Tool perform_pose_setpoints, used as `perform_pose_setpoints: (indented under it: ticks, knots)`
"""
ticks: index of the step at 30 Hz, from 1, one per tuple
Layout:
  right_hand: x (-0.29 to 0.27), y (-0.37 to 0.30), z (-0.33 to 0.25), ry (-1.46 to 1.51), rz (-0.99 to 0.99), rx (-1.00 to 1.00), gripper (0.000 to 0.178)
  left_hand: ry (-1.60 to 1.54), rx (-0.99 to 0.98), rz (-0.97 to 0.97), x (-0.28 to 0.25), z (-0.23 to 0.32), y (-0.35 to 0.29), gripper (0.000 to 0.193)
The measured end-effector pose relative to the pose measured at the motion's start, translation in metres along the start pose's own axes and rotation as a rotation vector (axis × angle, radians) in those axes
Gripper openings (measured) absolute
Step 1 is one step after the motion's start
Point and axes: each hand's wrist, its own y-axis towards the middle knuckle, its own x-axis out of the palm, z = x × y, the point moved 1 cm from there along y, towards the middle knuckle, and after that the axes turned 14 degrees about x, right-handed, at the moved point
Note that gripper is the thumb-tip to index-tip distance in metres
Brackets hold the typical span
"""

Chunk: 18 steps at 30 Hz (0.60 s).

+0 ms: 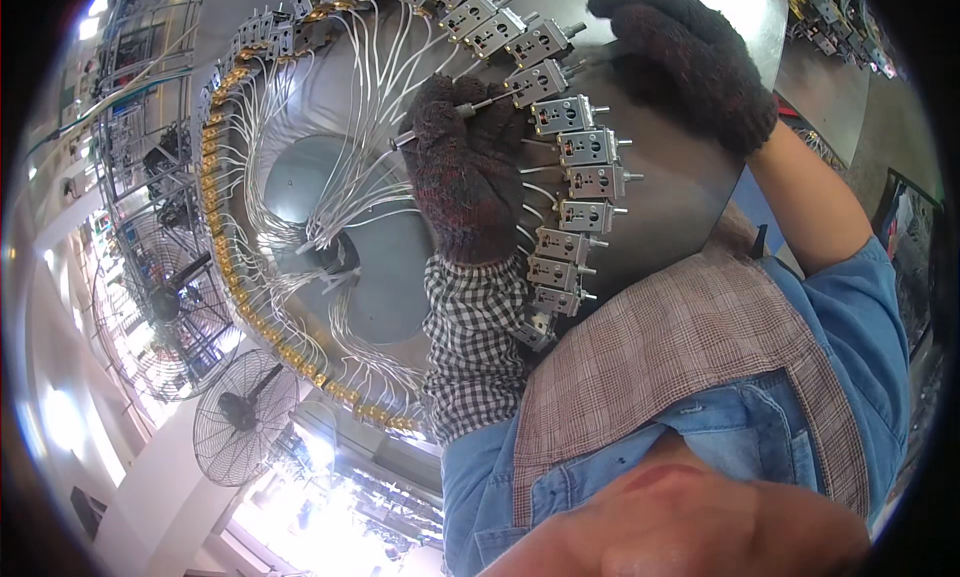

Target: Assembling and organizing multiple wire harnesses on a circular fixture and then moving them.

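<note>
Two hands are working in dark knitted gloves. The left hand (465, 167), with a black-and-white checked sleeve cover (475, 327) along its forearm, is closing around one slim tool (404, 140). The tool's handle end is jutting out on the left, and its thin shaft is pointing at the left side of one metal box (537, 81); whether the tip is touching it, I cannot tell. The right hand (692, 62) is hovering near the surface's right edge with its fingers bending together, and I cannot tell whether its hidden side is holding anything.

Counting from the box by the tool toward the near edge of the surface (665, 222), nine silver boxes (597, 181) are standing in a curved row, most with a short pin pointing outward; the lowest is tilting. Three more are following just above, and others are crowding the far edge too tightly to count. Gold terminals (212, 177), too many to count, are lining the left of the ring. White wires (390, 67) are running inward and gathering at a dark hub (345, 249). Beyond the left edge, two wire-cage fans (240, 413) are standing. Any markings on the boxes are showing too small to read.
</note>
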Motion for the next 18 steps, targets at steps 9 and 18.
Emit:
perform_pose_setpoints:
  ticks: [9,18]
  knots:
    - [-0.012,0.006,0.018,-0.406,0.226,-0.261,0.031,0.021,0.010,0.089,0.007,0.000,-0.001,0.020]
    - [-0.037,0.027,0.034,-1.269,0.351,-0.828,0.040,0.055,-0.008,0.009,0.004,0.001,0.000,0.028]
